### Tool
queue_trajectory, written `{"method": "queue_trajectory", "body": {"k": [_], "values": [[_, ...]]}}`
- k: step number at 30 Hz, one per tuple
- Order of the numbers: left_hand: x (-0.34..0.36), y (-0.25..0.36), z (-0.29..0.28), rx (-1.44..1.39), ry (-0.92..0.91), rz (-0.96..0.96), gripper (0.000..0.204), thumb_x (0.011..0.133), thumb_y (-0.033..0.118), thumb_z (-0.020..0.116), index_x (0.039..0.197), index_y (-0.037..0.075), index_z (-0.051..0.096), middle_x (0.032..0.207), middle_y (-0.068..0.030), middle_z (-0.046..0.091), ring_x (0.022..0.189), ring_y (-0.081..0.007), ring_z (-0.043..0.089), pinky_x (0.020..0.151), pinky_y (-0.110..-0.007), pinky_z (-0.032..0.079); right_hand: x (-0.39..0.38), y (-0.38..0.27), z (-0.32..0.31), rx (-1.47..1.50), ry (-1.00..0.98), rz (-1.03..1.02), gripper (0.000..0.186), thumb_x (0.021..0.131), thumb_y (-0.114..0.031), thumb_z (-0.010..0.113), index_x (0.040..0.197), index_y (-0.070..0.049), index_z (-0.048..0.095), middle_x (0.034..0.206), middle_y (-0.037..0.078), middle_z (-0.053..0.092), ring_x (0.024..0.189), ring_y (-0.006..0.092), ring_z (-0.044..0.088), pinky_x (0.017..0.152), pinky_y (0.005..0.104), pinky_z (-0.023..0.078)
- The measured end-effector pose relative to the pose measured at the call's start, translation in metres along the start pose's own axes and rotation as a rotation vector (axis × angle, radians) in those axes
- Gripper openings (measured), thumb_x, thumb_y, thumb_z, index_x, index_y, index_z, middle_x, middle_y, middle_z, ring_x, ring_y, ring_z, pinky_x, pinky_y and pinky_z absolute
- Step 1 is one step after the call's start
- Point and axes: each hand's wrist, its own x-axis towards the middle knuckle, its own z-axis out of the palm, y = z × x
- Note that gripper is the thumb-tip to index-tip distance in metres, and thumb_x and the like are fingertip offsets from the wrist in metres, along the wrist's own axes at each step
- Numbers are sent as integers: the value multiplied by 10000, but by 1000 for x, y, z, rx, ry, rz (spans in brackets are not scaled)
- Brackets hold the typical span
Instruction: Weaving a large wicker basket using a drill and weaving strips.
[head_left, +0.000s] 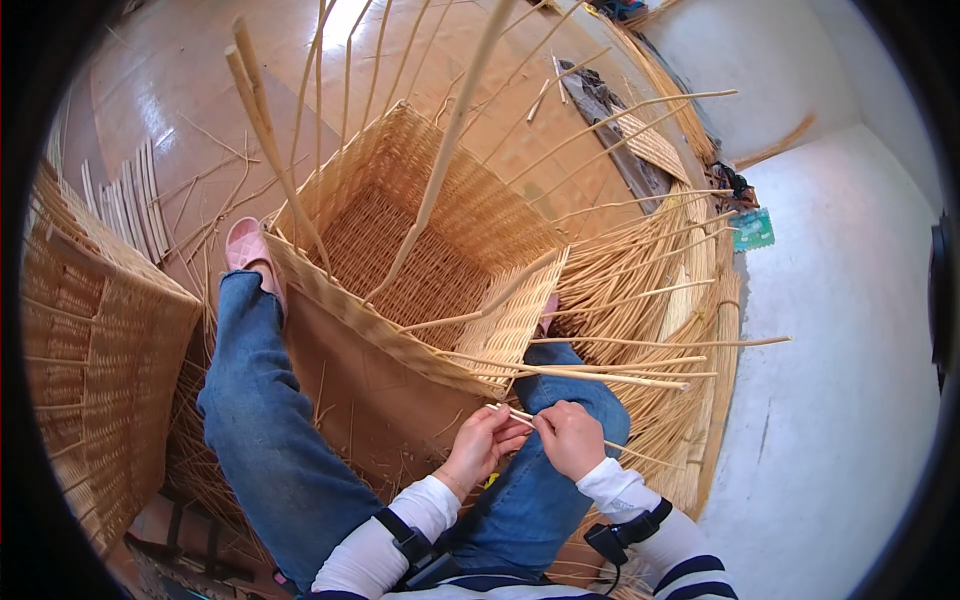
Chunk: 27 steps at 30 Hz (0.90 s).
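Two hands pinching one pale willow rod (522,417) at the near corner of a half-woven basket (420,250); rod running left-right, tip trailing right; left hand (485,445) and right hand (568,437) fingers closed on it, knuckles up.

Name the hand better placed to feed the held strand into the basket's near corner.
Probably the left hand: it pinches the strand at its tip, closest to the basket corner. The right hand grips further back, steadying it.
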Motion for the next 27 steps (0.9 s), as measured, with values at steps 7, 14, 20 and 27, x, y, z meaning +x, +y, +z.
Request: {"method": "queue_trajectory", "body": {"k": [7, 14, 20, 27], "values": [[2, 1, 0, 12, 146, 4, 102, 1007, 163, 509, 1002, 64, 528, 947, -122, 649, 881, -233, 678, 721, -350, 598, 9, -1, 0, -102, 36, -14, 141, 835, -163, 657, 732, -70, 632, 744, 94, 581, 722, 300, 618, 617, 413, 514], [15, -5, -12, -121, 221, 37, 108, 1005, 171, 518, 1005, 63, 527, 892, -103, 623, 751, -210, 639, 712, -340, 592, 13, -5, 4, -203, 18, -39, 138, 818, -152, 661, 723, -69, 605, 734, 99, 572, 714, 290, 627, 579, 405, 523], [31, 0, -28, -349, 92, -101, 189, 1025, 219, 496, 1058, 37, 537, 1005, -158, 657, 711, -179, 648, 643, -270, 603, 14, -5, 2, -202, -39, 13, 145, 840, -171, 652, 743, -69, 619, 756, 104, 593, 710, 306, 640, 578, 429, 525], [33, 4, -25, -429, 60, -128, 192, 1020, 187, 501, 1031, -4, 515, 1008, -186, 660, 675, -143, 622, 623, -228, 591, 14, -2, 5, -155, -37, 38, 156, 859, -186, 641, 762, -64, 633, 777, 122, 610, 661, 333, 645, 566, 448, 521]]}}
